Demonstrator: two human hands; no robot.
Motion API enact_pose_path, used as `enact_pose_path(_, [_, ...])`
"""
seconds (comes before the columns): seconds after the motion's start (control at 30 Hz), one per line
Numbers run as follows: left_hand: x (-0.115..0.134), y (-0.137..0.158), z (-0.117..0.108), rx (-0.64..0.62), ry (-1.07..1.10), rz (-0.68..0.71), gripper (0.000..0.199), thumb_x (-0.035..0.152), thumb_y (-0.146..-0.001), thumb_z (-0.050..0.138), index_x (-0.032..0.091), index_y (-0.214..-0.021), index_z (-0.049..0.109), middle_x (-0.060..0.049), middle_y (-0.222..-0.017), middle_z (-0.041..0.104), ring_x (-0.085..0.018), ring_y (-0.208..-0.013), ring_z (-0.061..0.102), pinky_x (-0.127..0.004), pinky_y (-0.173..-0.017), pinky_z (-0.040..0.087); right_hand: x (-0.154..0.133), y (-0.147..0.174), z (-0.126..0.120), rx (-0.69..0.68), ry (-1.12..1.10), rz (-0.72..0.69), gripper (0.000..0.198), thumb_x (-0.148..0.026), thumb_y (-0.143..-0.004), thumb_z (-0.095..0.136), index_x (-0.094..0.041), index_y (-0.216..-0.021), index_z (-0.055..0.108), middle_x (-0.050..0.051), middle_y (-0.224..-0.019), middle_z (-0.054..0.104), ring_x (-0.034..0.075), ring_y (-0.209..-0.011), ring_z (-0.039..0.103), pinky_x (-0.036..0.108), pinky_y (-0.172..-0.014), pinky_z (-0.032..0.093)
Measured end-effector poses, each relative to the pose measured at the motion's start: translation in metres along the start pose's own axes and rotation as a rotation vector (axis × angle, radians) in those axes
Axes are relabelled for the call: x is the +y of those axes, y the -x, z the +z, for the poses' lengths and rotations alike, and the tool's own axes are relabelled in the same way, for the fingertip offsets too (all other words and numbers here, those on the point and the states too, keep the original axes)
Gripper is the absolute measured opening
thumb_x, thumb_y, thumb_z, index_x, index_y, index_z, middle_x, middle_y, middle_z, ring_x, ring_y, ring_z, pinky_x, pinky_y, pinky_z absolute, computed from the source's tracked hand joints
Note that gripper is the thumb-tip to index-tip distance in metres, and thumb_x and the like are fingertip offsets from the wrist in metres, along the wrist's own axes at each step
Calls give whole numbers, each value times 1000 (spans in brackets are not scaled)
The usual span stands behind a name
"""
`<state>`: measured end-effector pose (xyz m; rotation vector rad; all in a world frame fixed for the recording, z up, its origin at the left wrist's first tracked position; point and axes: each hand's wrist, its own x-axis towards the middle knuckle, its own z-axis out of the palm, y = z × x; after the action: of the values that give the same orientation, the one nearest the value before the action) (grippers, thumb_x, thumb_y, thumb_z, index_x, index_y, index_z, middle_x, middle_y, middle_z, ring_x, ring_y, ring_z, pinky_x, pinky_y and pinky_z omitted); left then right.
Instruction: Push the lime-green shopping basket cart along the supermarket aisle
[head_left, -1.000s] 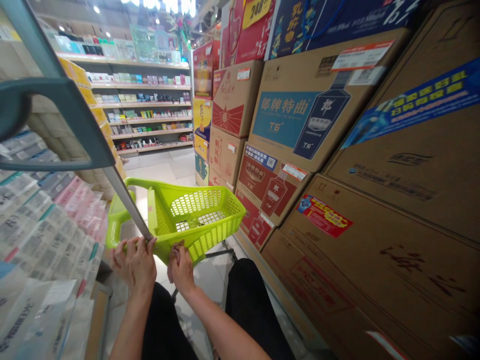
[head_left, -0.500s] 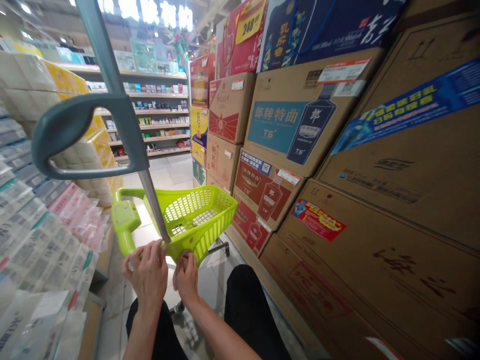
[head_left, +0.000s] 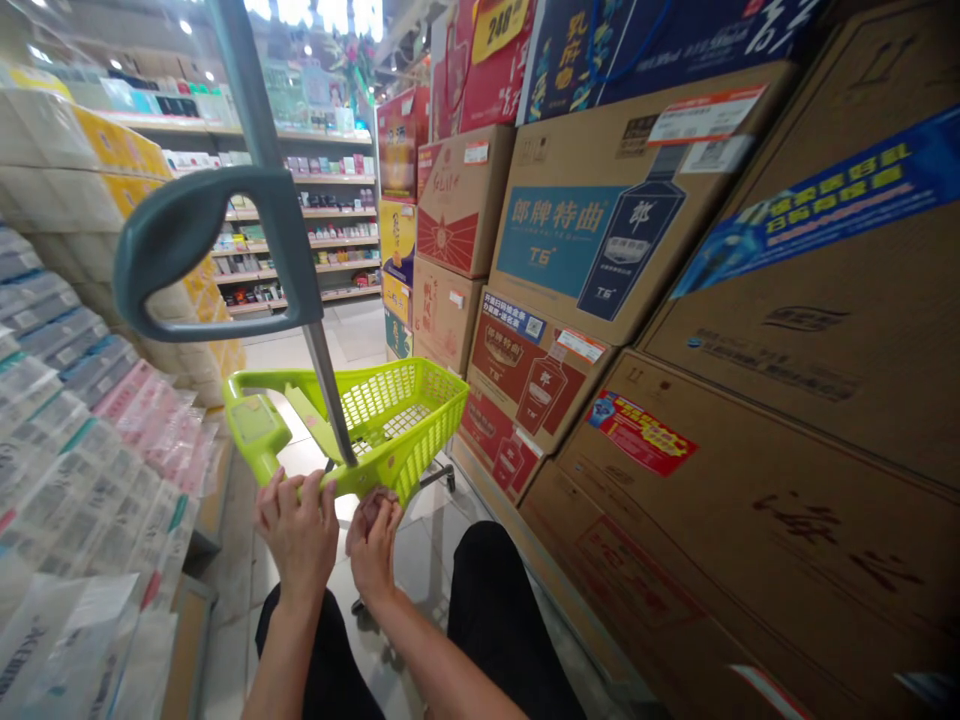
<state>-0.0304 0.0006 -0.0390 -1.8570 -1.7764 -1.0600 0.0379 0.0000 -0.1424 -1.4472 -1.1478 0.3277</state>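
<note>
A lime-green shopping cart (head_left: 442,405) with a mesh basket stands in front of my knees. A metal pole with a grey loop handle (head_left: 300,250) rises from its near side. My left hand (head_left: 298,530) is closed over the cart's near green rim, left of the pole's foot, fingertips on top. Just right of it, my right hand (head_left: 375,545) pinches a crumpled brownish cloth (head_left: 380,497) against the cart's near side, below the rim. The fingers partly cover the cloth.
Stacked liquor cartons (head_left: 562,240) line the right side close to my knee. Packs of tissue paper (head_left: 82,460) are piled on the left. Shelves (head_left: 337,215) with small goods stand at the back, beyond the tiled floor (head_left: 352,330).
The grey handle and pole appear farther right and more upright in view. The cart sits slightly higher in view. Both hands stay at the near rim, with more of the cloth showing.
</note>
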Motion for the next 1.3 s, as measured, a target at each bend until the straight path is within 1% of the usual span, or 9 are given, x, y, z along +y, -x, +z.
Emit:
enact_pose_path(0.13, [8,2,0,-29,-10,9,30,36,-91,47,20,-106,67,-13,-106,61,-30,-130,38,-48,-109,22,-28,-17,-9,13,-39,-79,46,-31,-95,45,-14,-137,37,23,-141,37,31,-140,31,53,-107,38])
enact_pose_path(0.2, [11,3,-1,-33,-17,19,31,37,-91,47,20,-107,67,-13,-106,62,-30,-130,39,-48,-108,22,-23,-15,-6,12,-29,-93,51,-35,-95,45,-14,-139,34,24,-145,35,32,-142,27,55,-107,38])
enact_pose_path(0.4, [16,6,-3,-21,-15,63,30,34,-92,46,21,-113,64,-11,-107,63,-29,-129,40,-46,-107,22,28,-2,4,26,-42,110,48,-33,-94,42,-9,-135,39,29,-136,42,35,-134,40,60,-101,40])
enact_pose_path(0.53, [19,7,-3,-8,29,34,33,32,-92,45,20,-118,61,-11,-108,64,-29,-129,40,-48,-108,21,-7,-29,-23,30,-119,-19,43,-23,-91,44,-19,-133,45,18,-138,40,27,-135,39,49,-109,37])
enact_pose_path(0.67, [21,9,-2,-3,-1,32,31,31,-93,44,19,-114,63,-11,-106,64,-29,-128,41,-47,-108,22,-36,-49,-37,46,-153,-64,43,-16,-86,45,-19,-128,52,16,-137,39,28,-136,36,49,-110,36])
enact_pose_path(0.83, [20,12,0,-19,5,61,30,31,-92,45,19,-113,63,-12,-108,63,-29,-130,38,-48,-109,21,-35,-53,-40,19,-141,-29,46,-11,-80,45,-19,-125,56,14,-129,46,25,-128,45,45,-108,38])
enact_pose_path(1.03, [22,11,0,-2,-13,57,29,31,-92,45,19,-111,64,-11,-107,63,-29,-129,39,-47,-109,21,-33,-80,-48,-41,-64,-129,44,-8,-78,45,-20,-115,65,11,-122,49,23,-126,46,41,-109,38])
enact_pose_path(1.2, [22,11,-5,-37,-22,101,30,30,-93,45,19,-113,63,-11,-108,63,-29,-130,39,-47,-108,23,-15,-113,-55,-49,4,-35,37,-12,-82,45,-18,-110,69,11,-117,52,22,-116,52,40,-109,39])
enact_pose_path(1.3, [24,13,-5,-17,-31,97,29,30,-92,46,19,-113,63,-11,-107,63,-30,-129,40,-47,-108,24,-21,-112,-62,-57,21,-66,37,-10,-80,46,-18,-107,71,10,-115,52,21,-113,53,39,-109,39])
